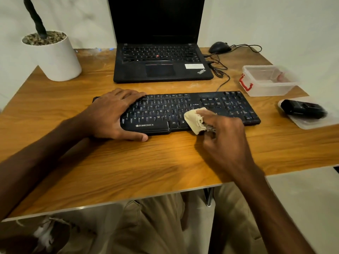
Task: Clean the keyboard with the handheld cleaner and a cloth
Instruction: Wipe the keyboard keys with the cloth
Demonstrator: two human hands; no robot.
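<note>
From my end, the black keyboard (165,107), white-lettered and marked Zebronics, lies across the middle of the table (128,162), just in front of the laptop (161,66). The left hand (113,114) rests flat on its left end, fingers slightly apart. The right hand (225,134) has its fingers curled round a bunched cream cloth (194,119), which is pressed on the keys right of centre. The black cleaner (302,109) lies on a clear lid (311,123), far right.
</note>
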